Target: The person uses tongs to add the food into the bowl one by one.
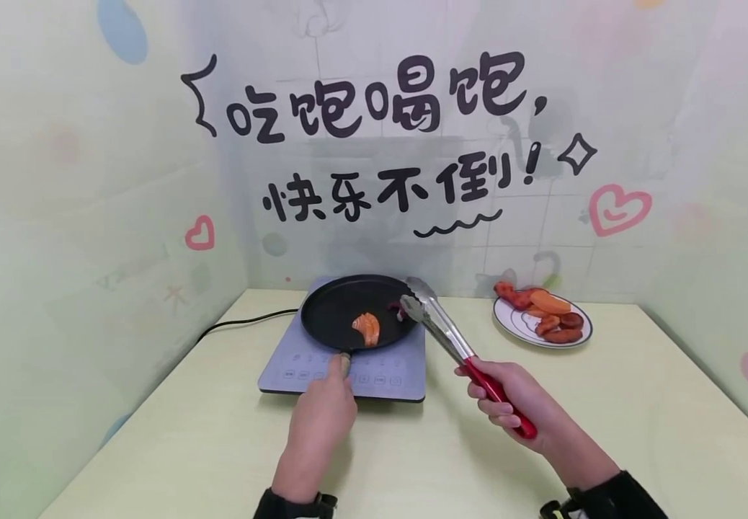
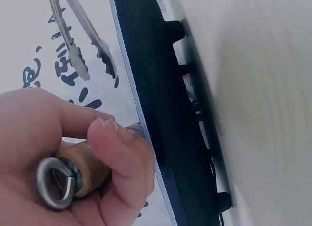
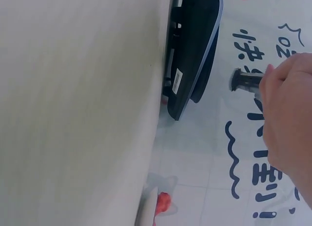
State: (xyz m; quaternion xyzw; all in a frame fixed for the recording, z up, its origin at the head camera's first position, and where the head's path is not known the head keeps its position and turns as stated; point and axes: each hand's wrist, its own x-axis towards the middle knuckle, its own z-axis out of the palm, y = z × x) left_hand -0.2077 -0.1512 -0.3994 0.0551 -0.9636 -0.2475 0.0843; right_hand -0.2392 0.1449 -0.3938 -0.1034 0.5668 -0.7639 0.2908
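Observation:
My left hand (image 1: 323,411) grips the wooden handle (image 2: 85,167) of a black frying pan (image 1: 335,317); a metal ring (image 2: 51,184) ends the handle. The pan sits on an induction cooker (image 1: 374,378). An orange, white-striped food piece (image 1: 366,329) lies in the pan. My right hand (image 1: 519,404) holds metal tongs (image 1: 448,328) by their red handles, the tips over the pan's right rim. A small dark-red piece (image 1: 398,311) shows beside the tips; in the left wrist view it appears to be at one tip. In the right wrist view, my right hand (image 3: 292,114) hides most of the tongs.
To the right at the back stands a white plate (image 1: 523,328) with sausages, an orange piece and other reddish foods. A black cord (image 1: 244,321) runs left from the cooker. Printed walls enclose the pale table (image 1: 426,461) at the back and both sides.

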